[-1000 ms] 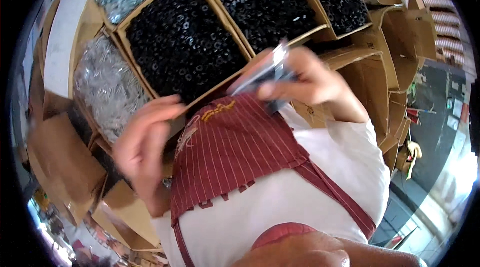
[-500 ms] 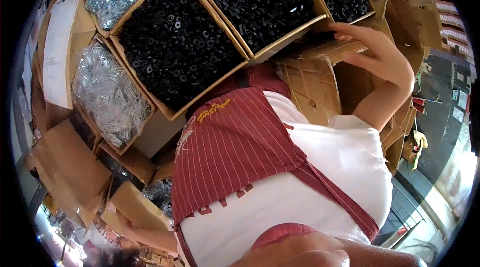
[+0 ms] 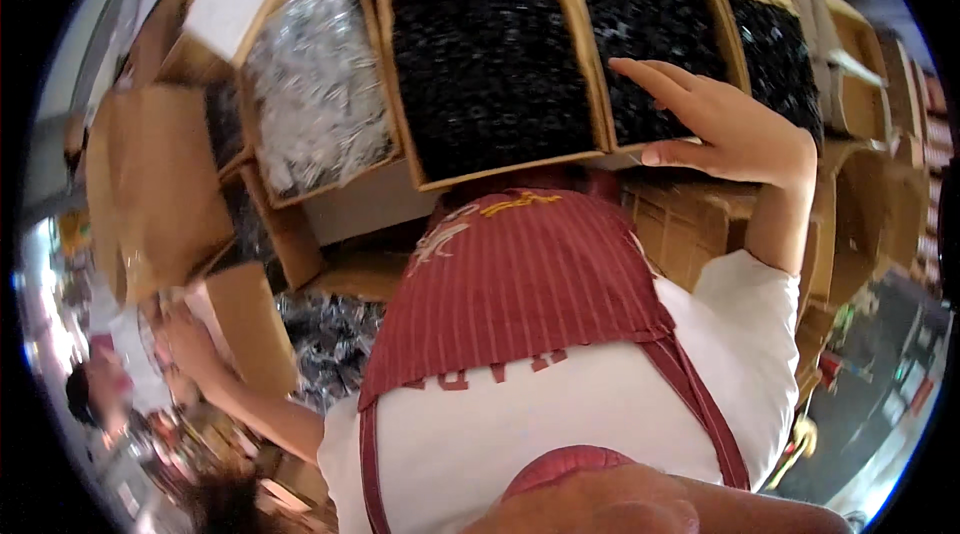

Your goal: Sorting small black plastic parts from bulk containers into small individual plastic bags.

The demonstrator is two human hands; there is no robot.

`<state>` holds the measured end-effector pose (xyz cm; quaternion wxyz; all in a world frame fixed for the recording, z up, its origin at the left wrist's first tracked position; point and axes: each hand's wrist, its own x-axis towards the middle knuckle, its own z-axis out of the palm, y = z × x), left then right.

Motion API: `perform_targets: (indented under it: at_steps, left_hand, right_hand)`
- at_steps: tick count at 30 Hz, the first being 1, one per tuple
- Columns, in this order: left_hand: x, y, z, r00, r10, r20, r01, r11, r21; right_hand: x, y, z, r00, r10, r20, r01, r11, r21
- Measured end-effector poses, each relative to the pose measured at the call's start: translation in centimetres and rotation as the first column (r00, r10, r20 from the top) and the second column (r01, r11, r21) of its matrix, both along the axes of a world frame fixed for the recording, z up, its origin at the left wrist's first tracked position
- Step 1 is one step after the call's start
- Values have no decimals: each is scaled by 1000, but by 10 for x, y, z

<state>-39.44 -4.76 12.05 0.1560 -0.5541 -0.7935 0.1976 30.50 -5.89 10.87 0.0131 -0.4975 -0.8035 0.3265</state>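
My right hand hovers at the near side of a cardboard box of small black parts, fingers stretched out and thumb apart. Nothing shows in it. Left of that box stands a larger carton of small black parts, which look ring-shaped in the earlier frame. My left hand reaches out to the far left, beside an upright brown cardboard flap. Its fingers are blurred, so whether they hold anything is unclear. Dark, shiny bagged pieces lie between that flap and my apron.
A carton of clear bagged pieces stands left of the black parts. Another box of black parts is at the right. Cardboard flaps rise on the left, and brown cartons lie under my right arm. Another person shows at far left.
The view has swung round, so the boxes sit straighter before me. My right hand has come from a box's near corner to over the black parts. My left hand has reached farther out.
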Motion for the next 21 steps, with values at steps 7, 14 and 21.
perform_targets:
  at_steps: [7,14,21]
  left_hand:
    - [187,19,-37,-175,-397,901,-245,904,351]
    - [286,21,-64,-640,-204,741,-104,978,180]
    - [286,23,-90,-695,-202,690,-181,978,105]
  right_hand:
    - [-100,60,-20,842,367,-395,-313,929,197]
    - [-191,94,-62,667,-55,-743,-195,950,-245]
    - [-208,88,-73,793,158,-588,147,887,437]
